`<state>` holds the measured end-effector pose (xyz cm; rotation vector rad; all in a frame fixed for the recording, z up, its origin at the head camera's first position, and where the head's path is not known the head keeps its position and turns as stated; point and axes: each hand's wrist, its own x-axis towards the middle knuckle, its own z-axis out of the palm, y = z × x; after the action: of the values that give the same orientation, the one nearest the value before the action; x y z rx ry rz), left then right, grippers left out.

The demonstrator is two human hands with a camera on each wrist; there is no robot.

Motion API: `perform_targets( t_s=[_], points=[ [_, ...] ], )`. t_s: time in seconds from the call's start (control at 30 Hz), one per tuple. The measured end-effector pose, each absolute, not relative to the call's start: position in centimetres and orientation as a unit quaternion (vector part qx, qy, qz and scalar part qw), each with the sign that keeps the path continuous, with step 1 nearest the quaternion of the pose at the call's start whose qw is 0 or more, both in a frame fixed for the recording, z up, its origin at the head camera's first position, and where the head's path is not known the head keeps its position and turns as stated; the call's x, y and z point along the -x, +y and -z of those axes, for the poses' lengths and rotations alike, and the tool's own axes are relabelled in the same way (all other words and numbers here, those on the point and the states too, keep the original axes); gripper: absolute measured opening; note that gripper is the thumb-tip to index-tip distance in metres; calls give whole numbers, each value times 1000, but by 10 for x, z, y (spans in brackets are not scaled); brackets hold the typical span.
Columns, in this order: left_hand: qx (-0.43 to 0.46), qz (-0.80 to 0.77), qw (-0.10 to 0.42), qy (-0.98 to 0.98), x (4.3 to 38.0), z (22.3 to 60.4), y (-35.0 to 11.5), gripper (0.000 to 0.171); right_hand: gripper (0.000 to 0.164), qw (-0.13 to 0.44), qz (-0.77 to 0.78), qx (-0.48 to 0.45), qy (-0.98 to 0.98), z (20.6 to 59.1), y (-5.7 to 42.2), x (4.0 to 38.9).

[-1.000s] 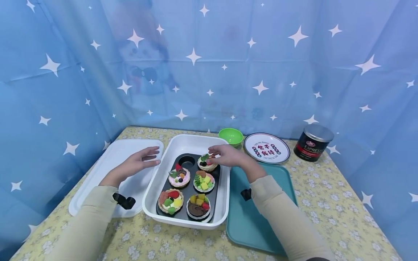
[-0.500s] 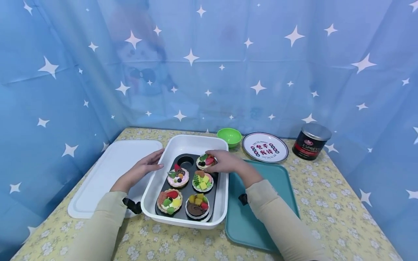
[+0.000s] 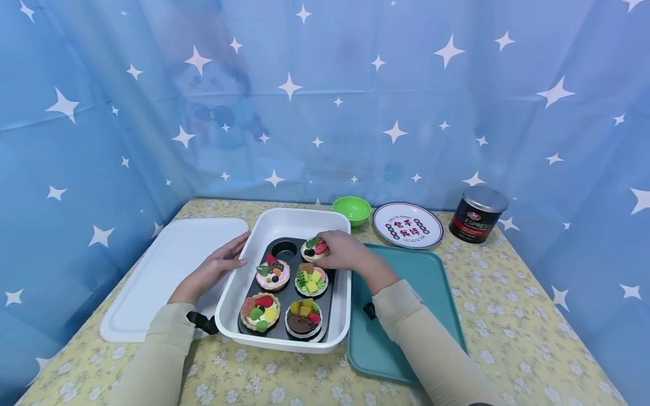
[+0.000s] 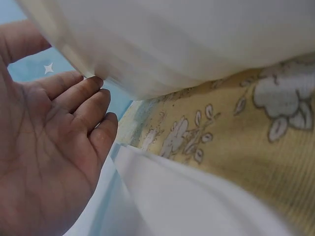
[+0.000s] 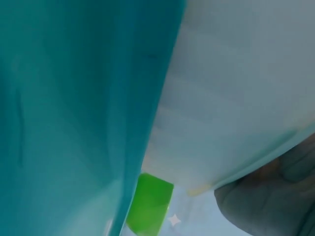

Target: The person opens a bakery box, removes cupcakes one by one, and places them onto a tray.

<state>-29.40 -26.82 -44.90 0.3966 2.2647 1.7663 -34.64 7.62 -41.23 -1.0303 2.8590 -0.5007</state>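
A white basin holds a dark muffin pan with several fruit tarts in its cups. My right hand reaches over the basin's right rim, its thumb and fingers around the back-right fruit tart, which has red fruit and a green leaf. The back-left cup has no tart. My left hand rests at the basin's left rim, thumb over the edge; in the left wrist view its fairly straight fingers touch the outer wall. In the right wrist view only a shadowed part of the right hand shows.
A white lid-like tray lies to the left, a teal tray to the right. Behind stand a green bowl, a patterned plate and a dark espresso can. A blue starred curtain borders the flowered tablecloth.
My right hand has lowered onto the back-right fruit tart and closed around it. My left hand has moved right to the basin's rim. The view has shifted slightly.
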Motion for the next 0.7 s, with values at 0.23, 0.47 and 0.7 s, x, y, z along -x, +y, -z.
perform_targets(
  t_s=[0.23,0.47,0.7],
  points=[
    [-140,-602,115,778,293,449,-270,75,51,15,172,325,930,414,75,344],
    [-143,-600,111,779,293,451,-270,73,53,10,172,322,931,416,76,345],
    [-141,-601,112,779,293,452,-270,73,54,6,169,320,932,416,77,342]
  ],
)
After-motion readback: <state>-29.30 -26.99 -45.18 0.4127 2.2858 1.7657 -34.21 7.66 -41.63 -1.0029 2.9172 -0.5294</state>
